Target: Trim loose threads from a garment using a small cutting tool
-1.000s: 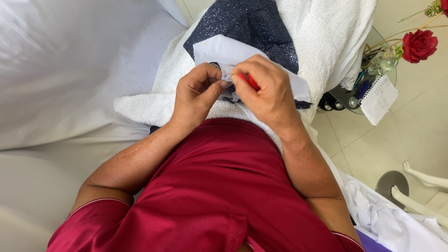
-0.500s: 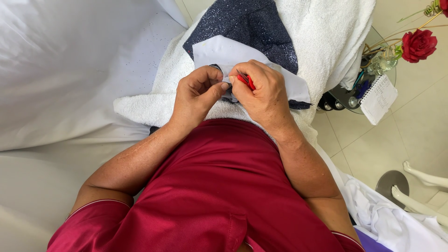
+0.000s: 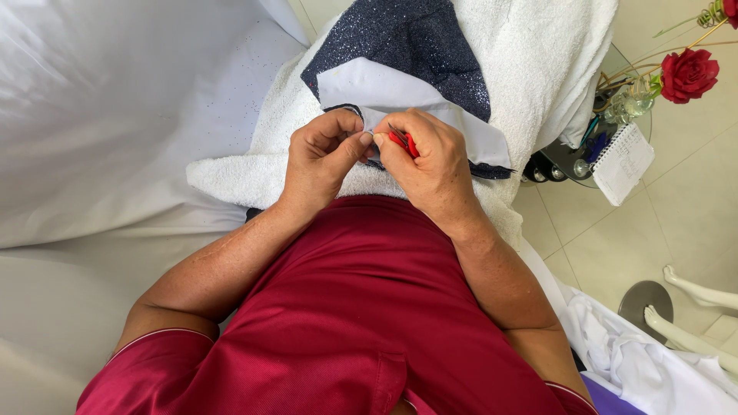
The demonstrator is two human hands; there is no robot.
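Observation:
A dark blue glittery fabric [image 3: 419, 46] with a white lining [image 3: 384, 88] lies on a white towel [image 3: 530, 54] in front of me. My left hand [image 3: 319, 157] pinches the edge of the white lining between thumb and fingers. My right hand [image 3: 430, 165] is closed around a small red-handled tool [image 3: 403, 141], its tip at the fabric edge right beside my left thumb. The two hands touch each other over the seam. The tool's tip is hidden between the fingers.
A white sheet [image 3: 100, 115] spreads to the left. At the right stands a small glass table [image 3: 573, 157] with a red rose [image 3: 688, 73], a spiral notepad [image 3: 624, 161] and small items. White cloth [image 3: 638, 361] and mannequin feet [image 3: 692, 303] lie on the tiled floor.
Both hands have stayed at the fabric edge; the right hand with the red tool has shifted slightly, closer against the left thumb.

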